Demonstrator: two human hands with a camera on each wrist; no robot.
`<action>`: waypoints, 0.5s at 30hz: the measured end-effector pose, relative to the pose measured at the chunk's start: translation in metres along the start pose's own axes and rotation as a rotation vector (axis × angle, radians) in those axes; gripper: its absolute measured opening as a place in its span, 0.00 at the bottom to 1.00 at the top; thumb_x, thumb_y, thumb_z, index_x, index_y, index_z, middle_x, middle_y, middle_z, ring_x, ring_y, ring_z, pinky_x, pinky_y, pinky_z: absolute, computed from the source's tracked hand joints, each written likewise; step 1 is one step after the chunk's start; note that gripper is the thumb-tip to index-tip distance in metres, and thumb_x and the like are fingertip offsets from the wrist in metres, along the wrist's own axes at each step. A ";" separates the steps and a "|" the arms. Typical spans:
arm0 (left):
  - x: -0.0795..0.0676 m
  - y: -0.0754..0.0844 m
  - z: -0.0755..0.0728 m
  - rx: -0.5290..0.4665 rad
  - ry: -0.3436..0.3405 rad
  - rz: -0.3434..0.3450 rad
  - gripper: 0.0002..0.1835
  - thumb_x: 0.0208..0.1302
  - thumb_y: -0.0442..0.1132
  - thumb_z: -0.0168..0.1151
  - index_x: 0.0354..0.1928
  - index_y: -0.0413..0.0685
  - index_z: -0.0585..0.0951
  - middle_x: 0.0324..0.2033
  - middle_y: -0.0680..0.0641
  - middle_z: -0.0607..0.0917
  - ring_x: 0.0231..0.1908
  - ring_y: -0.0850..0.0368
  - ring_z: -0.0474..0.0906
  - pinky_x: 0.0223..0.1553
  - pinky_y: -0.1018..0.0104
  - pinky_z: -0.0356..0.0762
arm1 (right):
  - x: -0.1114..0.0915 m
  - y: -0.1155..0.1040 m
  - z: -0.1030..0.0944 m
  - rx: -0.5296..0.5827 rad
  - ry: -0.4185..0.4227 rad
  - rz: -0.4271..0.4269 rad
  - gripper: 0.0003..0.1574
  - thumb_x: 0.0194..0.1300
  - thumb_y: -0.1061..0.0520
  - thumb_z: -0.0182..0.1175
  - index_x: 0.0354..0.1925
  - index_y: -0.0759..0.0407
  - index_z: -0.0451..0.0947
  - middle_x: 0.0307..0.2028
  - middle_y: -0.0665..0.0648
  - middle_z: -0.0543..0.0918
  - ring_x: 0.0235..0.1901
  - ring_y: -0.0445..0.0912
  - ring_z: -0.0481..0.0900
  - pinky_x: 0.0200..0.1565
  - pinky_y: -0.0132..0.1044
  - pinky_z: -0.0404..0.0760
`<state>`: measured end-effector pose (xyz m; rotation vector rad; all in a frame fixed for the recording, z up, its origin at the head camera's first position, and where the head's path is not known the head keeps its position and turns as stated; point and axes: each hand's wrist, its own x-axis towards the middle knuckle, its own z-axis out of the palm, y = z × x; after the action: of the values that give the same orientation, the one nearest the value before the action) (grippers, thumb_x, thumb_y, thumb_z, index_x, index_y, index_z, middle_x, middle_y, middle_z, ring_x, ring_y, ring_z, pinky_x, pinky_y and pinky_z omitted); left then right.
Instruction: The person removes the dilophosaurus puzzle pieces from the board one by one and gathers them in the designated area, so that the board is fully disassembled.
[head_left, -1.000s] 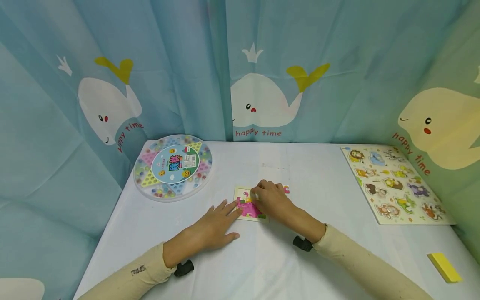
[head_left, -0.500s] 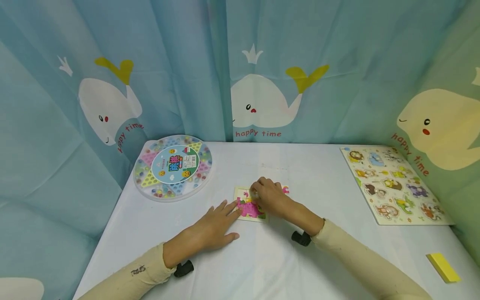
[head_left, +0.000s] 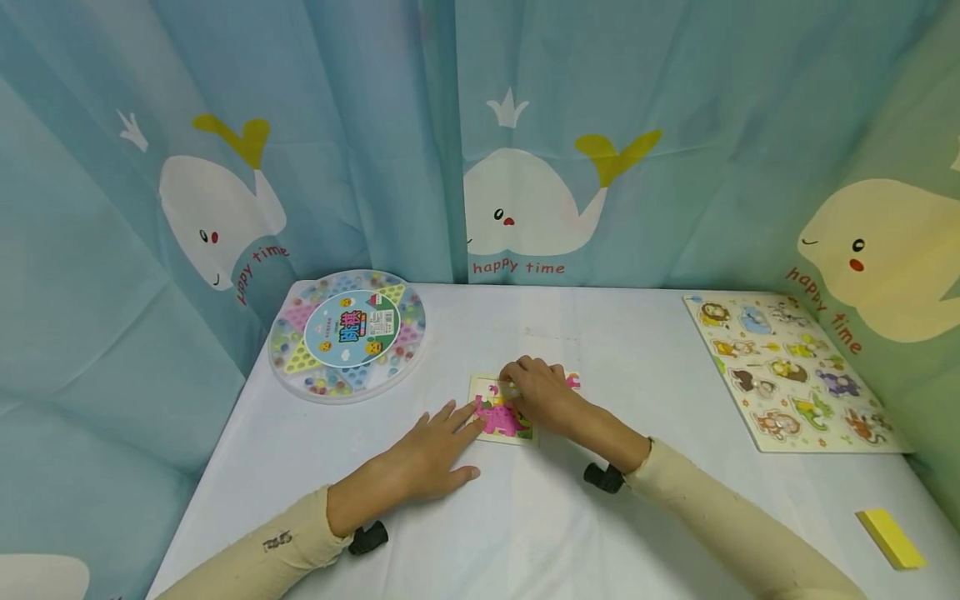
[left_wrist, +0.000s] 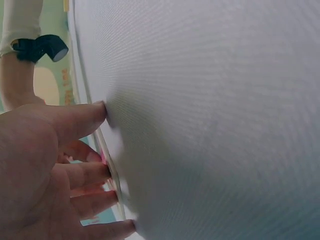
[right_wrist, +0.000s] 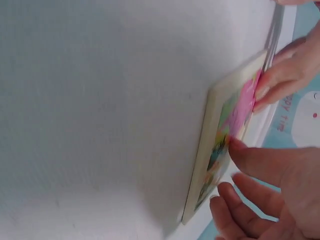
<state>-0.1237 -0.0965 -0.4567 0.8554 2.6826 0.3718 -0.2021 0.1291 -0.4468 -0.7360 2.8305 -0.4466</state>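
Puzzle board (head_left: 501, 421) lies flat on bench (head_left: 637, 367). Left hand (head_left: 431, 454): fingers spread, touching its left side. Right hand (head_left: 546, 396): bent over right half, pinch unclear. Probably light, stiff; best held by rim (right_wrist: 201, 145).

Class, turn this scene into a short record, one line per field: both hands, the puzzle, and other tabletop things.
Left hand: fingers extended, touching the puzzle
Right hand: touching the puzzle; its grip is unclear
Puzzle: pale-framed, pink picture, lying flat
Back left: round game set
Back right: animal board
Front right: yellow block
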 end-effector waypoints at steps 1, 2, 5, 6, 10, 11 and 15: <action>0.000 0.000 0.000 0.001 0.000 0.000 0.38 0.76 0.55 0.63 0.80 0.47 0.66 0.82 0.43 0.60 0.80 0.35 0.56 0.73 0.31 0.64 | -0.001 -0.001 0.001 0.001 0.016 0.000 0.27 0.68 0.59 0.72 0.63 0.58 0.79 0.57 0.59 0.84 0.60 0.58 0.79 0.57 0.57 0.72; 0.000 0.000 0.000 0.003 -0.003 -0.003 0.38 0.76 0.56 0.62 0.80 0.47 0.66 0.82 0.43 0.60 0.80 0.35 0.56 0.73 0.32 0.64 | -0.001 -0.002 0.001 0.001 0.032 -0.003 0.29 0.68 0.59 0.73 0.64 0.58 0.78 0.56 0.59 0.86 0.60 0.58 0.80 0.58 0.58 0.72; -0.001 0.000 0.000 0.009 -0.008 -0.007 0.38 0.76 0.56 0.62 0.80 0.47 0.66 0.82 0.43 0.60 0.80 0.36 0.56 0.73 0.32 0.64 | -0.002 -0.006 0.002 -0.013 0.071 -0.008 0.34 0.66 0.58 0.75 0.67 0.58 0.77 0.52 0.56 0.90 0.59 0.57 0.82 0.61 0.60 0.70; -0.001 -0.001 0.000 0.010 -0.009 -0.008 0.38 0.76 0.56 0.62 0.80 0.47 0.66 0.82 0.43 0.60 0.80 0.36 0.56 0.73 0.32 0.64 | -0.002 -0.007 0.002 -0.018 0.077 -0.005 0.35 0.65 0.58 0.76 0.67 0.58 0.77 0.52 0.56 0.90 0.59 0.57 0.83 0.62 0.61 0.70; -0.001 -0.002 0.001 0.006 -0.011 -0.002 0.38 0.76 0.56 0.62 0.80 0.47 0.66 0.82 0.43 0.60 0.80 0.36 0.56 0.73 0.32 0.64 | -0.001 -0.013 0.005 -0.088 0.085 -0.022 0.36 0.63 0.59 0.77 0.68 0.58 0.78 0.55 0.58 0.90 0.59 0.57 0.83 0.64 0.62 0.71; 0.000 -0.002 0.001 0.007 -0.010 0.000 0.38 0.76 0.56 0.62 0.80 0.47 0.66 0.82 0.43 0.59 0.80 0.36 0.56 0.73 0.32 0.64 | -0.001 -0.014 0.005 -0.109 0.087 -0.027 0.36 0.63 0.59 0.76 0.68 0.58 0.78 0.56 0.59 0.89 0.60 0.58 0.83 0.64 0.62 0.71; 0.001 -0.003 -0.001 -0.005 -0.010 0.014 0.39 0.76 0.56 0.63 0.81 0.48 0.65 0.83 0.43 0.58 0.80 0.35 0.56 0.73 0.32 0.64 | -0.002 -0.015 0.005 -0.202 0.101 -0.037 0.32 0.66 0.58 0.74 0.66 0.58 0.79 0.56 0.61 0.88 0.59 0.58 0.84 0.61 0.62 0.74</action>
<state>-0.1264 -0.0985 -0.4575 0.8727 2.6670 0.3758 -0.1922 0.1164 -0.4462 -0.8262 2.9924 -0.2105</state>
